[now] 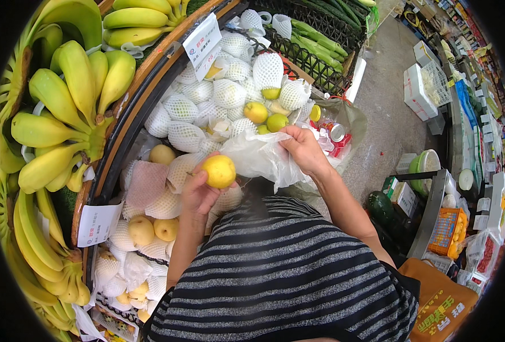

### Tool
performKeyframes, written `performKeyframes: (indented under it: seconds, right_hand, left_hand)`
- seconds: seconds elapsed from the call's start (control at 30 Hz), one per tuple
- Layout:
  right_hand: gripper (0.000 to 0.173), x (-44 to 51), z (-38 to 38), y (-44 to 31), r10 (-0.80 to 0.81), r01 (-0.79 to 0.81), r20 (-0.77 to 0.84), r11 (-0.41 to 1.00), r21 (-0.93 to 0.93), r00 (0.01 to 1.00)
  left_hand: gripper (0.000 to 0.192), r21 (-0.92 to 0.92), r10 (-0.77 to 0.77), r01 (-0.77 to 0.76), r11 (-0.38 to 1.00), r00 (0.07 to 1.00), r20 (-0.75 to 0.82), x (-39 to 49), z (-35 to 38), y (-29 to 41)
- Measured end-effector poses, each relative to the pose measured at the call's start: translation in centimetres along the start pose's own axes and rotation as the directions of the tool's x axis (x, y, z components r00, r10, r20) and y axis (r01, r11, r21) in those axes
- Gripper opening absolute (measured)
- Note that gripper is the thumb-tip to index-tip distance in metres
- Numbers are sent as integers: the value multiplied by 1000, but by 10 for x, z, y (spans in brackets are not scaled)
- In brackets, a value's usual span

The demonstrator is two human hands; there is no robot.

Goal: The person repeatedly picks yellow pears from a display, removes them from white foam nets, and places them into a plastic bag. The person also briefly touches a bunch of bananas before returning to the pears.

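My left hand (201, 192) holds a yellow pear (219, 172) by its side, its stem pointing left. A thin clear plastic bag (256, 156) hangs crumpled from my right hand (301, 147), whose thumb and fingers pinch its edge. The bag spreads between both hands, and I cannot tell what, if anything, is in it. Just beyond lie bare yellow-green pears (255, 112) among pears in white foam net sleeves (229, 93). Below my left wrist are tan pears (141, 230), some bare and some sleeved, and a pink foam net (147, 184).
Banana bunches (70, 132) rise on the left behind a wooden-edged ledge (107, 141) with price cards (99, 224). Black baskets hold green stalks (318, 42). A waste bag (357, 122) with a can (334, 130) hangs at right, beside the aisle floor (387, 94). Further right stands an orange crate (445, 231).
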State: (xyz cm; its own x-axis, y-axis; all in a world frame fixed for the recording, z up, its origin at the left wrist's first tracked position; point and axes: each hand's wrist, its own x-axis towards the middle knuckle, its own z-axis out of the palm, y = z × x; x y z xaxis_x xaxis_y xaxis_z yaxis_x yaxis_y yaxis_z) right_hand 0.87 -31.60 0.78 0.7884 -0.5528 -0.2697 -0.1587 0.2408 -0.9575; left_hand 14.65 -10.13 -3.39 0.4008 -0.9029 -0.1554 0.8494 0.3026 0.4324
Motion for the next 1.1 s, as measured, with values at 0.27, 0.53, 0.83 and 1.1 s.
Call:
performKeyframes:
  seconds: [0.27, 0.53, 0.83, 1.1]
  right_hand:
    - [20, -1, 2, 15, 26, -16, -111, 996, 87, 993]
    - [24, -18, 41, 5, 221, -186, 18, 774, 605, 975]
    - [33, -26, 37, 11, 22, -150, 220, 795, 588, 975]
    - [52, -29, 38, 14, -42, -133, 340, 869, 476, 939]
  left_hand:
    - [65, 234, 282, -260, 937, 957, -65, -9, 29, 16]
    - [63, 898, 368, -272, 345, 920, 137, -7, 66, -22]
    - [59, 748, 316, -177, 640, 948, -46, -1, 62, -31]
    - [57, 914, 420, -261, 311, 900, 114, 9, 42, -37]
